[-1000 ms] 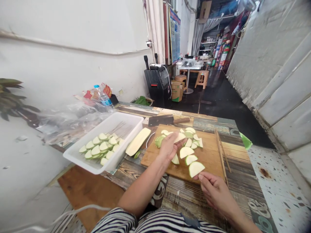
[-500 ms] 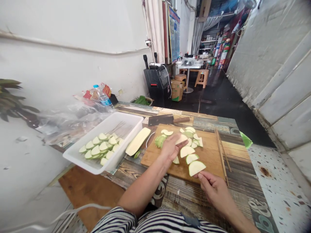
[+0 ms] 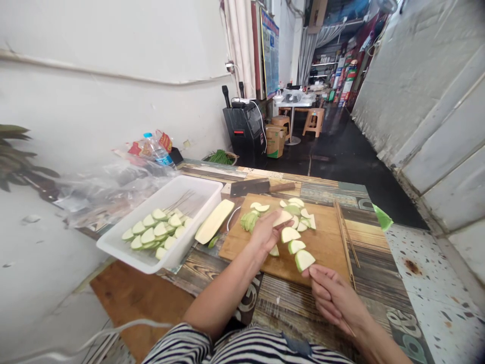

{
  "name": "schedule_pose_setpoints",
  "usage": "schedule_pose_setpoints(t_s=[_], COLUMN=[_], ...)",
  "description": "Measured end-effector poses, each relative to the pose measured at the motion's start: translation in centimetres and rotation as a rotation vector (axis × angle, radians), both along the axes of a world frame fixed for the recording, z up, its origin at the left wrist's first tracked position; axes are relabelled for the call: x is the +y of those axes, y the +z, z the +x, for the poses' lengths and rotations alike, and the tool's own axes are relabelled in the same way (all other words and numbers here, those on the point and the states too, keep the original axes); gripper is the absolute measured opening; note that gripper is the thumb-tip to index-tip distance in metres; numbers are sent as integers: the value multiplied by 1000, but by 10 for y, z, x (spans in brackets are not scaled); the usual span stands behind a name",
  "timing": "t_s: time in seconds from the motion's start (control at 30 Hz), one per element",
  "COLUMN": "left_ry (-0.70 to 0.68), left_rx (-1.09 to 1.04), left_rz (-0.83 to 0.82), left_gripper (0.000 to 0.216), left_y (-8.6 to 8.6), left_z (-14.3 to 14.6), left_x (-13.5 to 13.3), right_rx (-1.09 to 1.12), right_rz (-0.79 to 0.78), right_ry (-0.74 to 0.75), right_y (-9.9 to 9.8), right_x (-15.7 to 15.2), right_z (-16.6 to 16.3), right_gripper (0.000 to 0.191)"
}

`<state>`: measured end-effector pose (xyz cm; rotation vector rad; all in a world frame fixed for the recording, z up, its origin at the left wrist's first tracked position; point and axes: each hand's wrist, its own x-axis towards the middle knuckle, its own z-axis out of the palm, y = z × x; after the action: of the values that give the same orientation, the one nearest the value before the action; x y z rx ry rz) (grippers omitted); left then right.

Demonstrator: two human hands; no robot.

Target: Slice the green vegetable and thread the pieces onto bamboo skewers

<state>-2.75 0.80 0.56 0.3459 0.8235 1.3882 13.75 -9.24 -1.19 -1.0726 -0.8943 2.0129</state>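
My right hand [image 3: 333,293] is closed on a thin bamboo skewer [image 3: 351,331], whose tail end shows below the palm. Several half-moon zucchini slices [image 3: 296,246], pale with green skin, are threaded in a row on it above the cutting board [image 3: 326,232]. Between the fingers of my left hand [image 3: 266,230] is another zucchini slice [image 3: 282,218], at the far end of the row. The skewer's tip is hidden there. Loose slices [image 3: 303,222] lie on the board beyond the left hand, with a fanned stack [image 3: 249,221] to its left.
Left of the board are a halved zucchini [image 3: 215,221] and a white plastic tub [image 3: 113,243] with skewered slices [image 3: 153,230]. A cleaver [image 3: 250,187] lies behind the board. Spare skewers [image 3: 345,242] rest along its right edge. Plastic bags [image 3: 109,189] and a water bottle [image 3: 161,151] stand back left.
The threaded slices have tilted and the nearest one has shifted slightly left. My right hand has turned, so the skewer's tail now shows under it. The left hand stays nearly in place.
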Motion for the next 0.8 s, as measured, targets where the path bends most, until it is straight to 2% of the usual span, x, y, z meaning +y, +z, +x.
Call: schedule_pose_setpoints(t_s=[0.07, 0.13, 0.3, 0.33, 0.4, 0.47, 0.5, 0.67, 0.73, 0.8], left_ry=[15, 18, 31, 32, 27, 26, 24, 26, 26, 31], left_rx=[-2, -6, -26, -30, -34, -33, -29, -6, -4, -4], left_rz=[-14, -21, 14, 24, 38, 43, 40, -8, -21, -40], left_gripper=[5, 6, 7, 6, 6, 6, 6, 9, 9, 8], left_y=[0, 1, 1, 1, 2, 2, 3, 3, 3, 2], left_z=[0, 1, 4, 4, 5, 5, 5, 5, 4, 4], left_x=[0, 0, -2, -3, -4, -4, -4, -2, -2, -1], right_rx=[24, -108, -701, -772, -831, -777, -712, -240, -119, -85], right_rz=[-3, 100, 772, 862, 927, 851, 760, 165, 66, 38], right_ry=[10, 2, -126, -135, -139, -125, -109, -45, -52, -50], right_y=[1, 2, -6, -8, -11, -12, -11, -7, -5, -3], right_x=[2, 2, -4, -5, -6, -5, -5, -3, -2, -1], right_z=[1, 0, -4, -4, -5, -5, -5, -7, -7, -7], right_gripper=[30, 32, 26, 26, 28, 29, 30, 37, 36, 34])
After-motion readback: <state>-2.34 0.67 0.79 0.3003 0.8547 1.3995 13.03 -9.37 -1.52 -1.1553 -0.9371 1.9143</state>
